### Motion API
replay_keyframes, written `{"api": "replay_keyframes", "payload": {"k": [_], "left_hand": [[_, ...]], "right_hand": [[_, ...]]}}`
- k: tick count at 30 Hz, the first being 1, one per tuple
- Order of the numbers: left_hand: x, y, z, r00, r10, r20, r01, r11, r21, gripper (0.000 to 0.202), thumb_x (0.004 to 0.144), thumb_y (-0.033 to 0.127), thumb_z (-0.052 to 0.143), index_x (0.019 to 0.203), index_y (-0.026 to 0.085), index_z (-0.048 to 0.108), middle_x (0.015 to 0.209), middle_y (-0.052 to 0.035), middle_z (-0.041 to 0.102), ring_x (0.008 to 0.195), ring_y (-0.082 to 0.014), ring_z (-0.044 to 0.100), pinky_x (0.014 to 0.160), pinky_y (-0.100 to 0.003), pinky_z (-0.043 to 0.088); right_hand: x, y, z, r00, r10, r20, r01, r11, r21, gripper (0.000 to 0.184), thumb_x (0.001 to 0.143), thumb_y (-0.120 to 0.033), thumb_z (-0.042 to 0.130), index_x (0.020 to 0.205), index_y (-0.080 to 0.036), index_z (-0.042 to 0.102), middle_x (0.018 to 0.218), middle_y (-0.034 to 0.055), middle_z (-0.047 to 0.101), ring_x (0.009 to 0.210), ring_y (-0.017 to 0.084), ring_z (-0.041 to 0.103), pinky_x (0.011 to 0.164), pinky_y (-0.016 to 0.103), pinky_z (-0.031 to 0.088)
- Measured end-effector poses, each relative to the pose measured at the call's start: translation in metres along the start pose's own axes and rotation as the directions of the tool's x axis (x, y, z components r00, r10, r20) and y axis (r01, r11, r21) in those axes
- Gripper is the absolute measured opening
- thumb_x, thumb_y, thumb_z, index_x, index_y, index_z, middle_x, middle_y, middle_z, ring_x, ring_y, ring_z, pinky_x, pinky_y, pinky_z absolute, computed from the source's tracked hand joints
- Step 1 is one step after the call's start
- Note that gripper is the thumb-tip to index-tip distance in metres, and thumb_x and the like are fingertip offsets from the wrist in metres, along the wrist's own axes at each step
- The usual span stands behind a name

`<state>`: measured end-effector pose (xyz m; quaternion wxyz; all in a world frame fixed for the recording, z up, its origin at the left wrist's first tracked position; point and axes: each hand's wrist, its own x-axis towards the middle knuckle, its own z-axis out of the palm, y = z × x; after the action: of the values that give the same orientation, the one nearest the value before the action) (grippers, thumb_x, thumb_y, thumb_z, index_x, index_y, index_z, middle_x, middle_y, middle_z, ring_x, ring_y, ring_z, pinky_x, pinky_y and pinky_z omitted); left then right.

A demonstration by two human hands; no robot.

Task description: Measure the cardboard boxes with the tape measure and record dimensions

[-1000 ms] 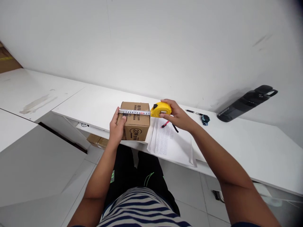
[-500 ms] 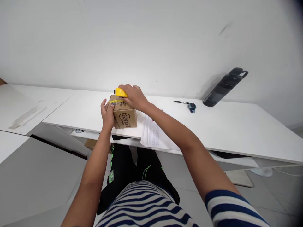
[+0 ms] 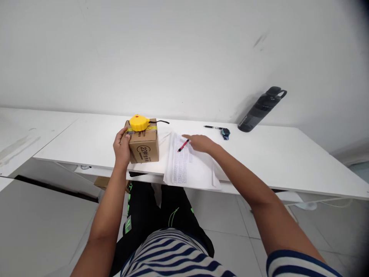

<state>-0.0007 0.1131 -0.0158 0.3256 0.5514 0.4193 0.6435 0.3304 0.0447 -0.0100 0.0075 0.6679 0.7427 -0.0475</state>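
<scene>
A small brown cardboard box (image 3: 144, 148) stands near the front edge of the white desk (image 3: 259, 157). A yellow tape measure (image 3: 138, 122) lies on top of the box, its black strap trailing to the right. My left hand (image 3: 122, 146) grips the box's left side, thumb on its top edge. My right hand (image 3: 201, 143) reaches over a stack of printed papers (image 3: 187, 169), fingers stretched out, fingertips close to a red pen (image 3: 183, 146) lying on the papers. That hand holds nothing.
A black water bottle (image 3: 261, 109) stands against the wall at the back right. A black pen (image 3: 212, 127) and a small blue object (image 3: 225, 133) lie near it. The papers overhang the desk's front edge. My legs are under the desk.
My right hand has let go of the tape measure, which now rests on the box, and has moved right toward the red pen. The tape has retracted. My left hand stays on the box.
</scene>
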Motion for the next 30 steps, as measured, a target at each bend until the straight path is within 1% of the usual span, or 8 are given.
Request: {"api": "replay_keyframes", "payload": {"k": [5, 10, 15, 17, 19, 23, 25, 30], "left_hand": [[0.002, -0.005, 0.000, 0.999, 0.001, -0.042, -0.001, 1.000, 0.008, 0.038, 0.081, 0.031, 0.060, 0.117, 0.021, 0.068, 0.123, -0.0059, 0.067, 0.116, -0.0228, 0.060, 0.102, -0.033, 0.048], [0.002, -0.006, -0.001, 0.998, -0.023, -0.058, 0.023, 1.000, 0.011, 0.041, 0.081, 0.031, 0.060, 0.119, 0.020, 0.067, 0.124, -0.0073, 0.066, 0.116, -0.0238, 0.060, 0.102, -0.035, 0.048], [0.002, -0.006, -0.001, 0.998, -0.023, -0.054, 0.024, 1.000, 0.013, 0.040, 0.080, 0.030, 0.061, 0.118, 0.020, 0.067, 0.125, -0.0079, 0.066, 0.118, -0.0247, 0.059, 0.103, -0.036, 0.047], [0.002, -0.006, 0.000, 0.998, -0.011, -0.058, 0.011, 1.000, 0.001, 0.039, 0.079, 0.030, 0.061, 0.117, 0.020, 0.067, 0.125, -0.0080, 0.066, 0.118, -0.0243, 0.060, 0.102, -0.035, 0.047], [0.002, -0.007, 0.001, 0.998, -0.003, -0.058, 0.003, 1.000, -0.009, 0.039, 0.079, 0.030, 0.061, 0.117, 0.020, 0.067, 0.124, -0.0078, 0.066, 0.116, -0.0236, 0.061, 0.100, -0.034, 0.048], [0.005, -0.009, 0.003, 0.999, -0.001, -0.055, 0.001, 1.000, -0.003, 0.039, 0.080, 0.033, 0.062, 0.116, 0.020, 0.067, 0.121, -0.0067, 0.067, 0.113, -0.0228, 0.062, 0.097, -0.033, 0.050], [0.007, -0.011, 0.003, 0.999, 0.008, -0.047, -0.008, 1.000, 0.009, 0.040, 0.081, 0.035, 0.061, 0.118, 0.019, 0.066, 0.120, -0.0063, 0.067, 0.114, -0.0224, 0.061, 0.098, -0.033, 0.050], [0.008, -0.017, 0.001, 0.999, 0.040, 0.004, -0.040, 0.999, -0.001, 0.040, 0.088, 0.034, 0.058, 0.123, 0.015, 0.061, 0.124, -0.0069, 0.064, 0.116, -0.0218, 0.059, 0.102, -0.036, 0.048]], "right_hand": [[0.016, 0.003, 0.039, 0.998, -0.018, 0.065, 0.036, 0.958, -0.286, 0.073, 0.089, -0.004, 0.041, 0.155, -0.025, 0.021, 0.110, 0.0158, 0.067, 0.079, 0.022, 0.067, 0.072, 0.033, 0.039], [0.041, 0.001, 0.039, 0.998, -0.055, -0.012, 0.052, 0.978, -0.200, 0.048, 0.086, -0.003, 0.048, 0.132, -0.014, 0.050, 0.105, 0.0175, 0.068, 0.084, 0.024, 0.066, 0.071, 0.033, 0.037], [0.018, -0.002, 0.035, 0.968, -0.032, -0.249, 0.050, 0.997, 0.065, 0.030, 0.102, -0.027, 0.030, 0.123, -0.016, 0.049, 0.087, 0.0076, 0.069, 0.070, 0.018, 0.061, 0.065, 0.030, 0.039], [-0.008, -0.007, 0.041, 0.912, 0.056, -0.407, 0.119, 0.913, 0.391, 0.032, 0.101, -0.043, 0.033, 0.112, -0.021, 0.052, 0.074, 0.0013, 0.064, 0.063, 0.016, 0.056, 0.060, 0.027, 0.040], [-0.034, -0.013, 0.051, 0.877, 0.186, -0.443, 0.187, 0.717, 0.672, 0.035, 0.098, -0.053, 0.039, 0.106, -0.023, 0.055, 0.064, -0.0019, 0.058, 0.056, 0.015, 0.053, 0.056, 0.027, 0.041], [-0.067, -0.018, 0.070, 0.949, 0.157, -0.274, 0.201, 0.368, 0.908, 0.048, 0.096, -0.055, 0.040, 0.133, -0.025, 0.047, 0.097, 0.0050, 0.069, 0.064, 0.014, 0.060, 0.063, 0.031, 0.049], [-0.071, -0.016, 0.075, 0.973, 0.120, -0.195, 0.147, 0.324, 0.934, 0.046, 0.093, -0.053, 0.047, 0.128, -0.024, 0.055, 0.111, 0.0082, 0.068, 0.071, 0.015, 0.062, 0.069, 0.033, 0.050], [-0.067, -0.012, 0.080, 0.968, 0.210, -0.136, 0.041, 0.406, 0.913, 0.028, 0.092, -0.046, 0.049, 0.095, -0.022, 0.064, 0.079, 0.0022, 0.067, 0.075, 0.017, 0.061, 0.068, 0.031, 0.046]]}}
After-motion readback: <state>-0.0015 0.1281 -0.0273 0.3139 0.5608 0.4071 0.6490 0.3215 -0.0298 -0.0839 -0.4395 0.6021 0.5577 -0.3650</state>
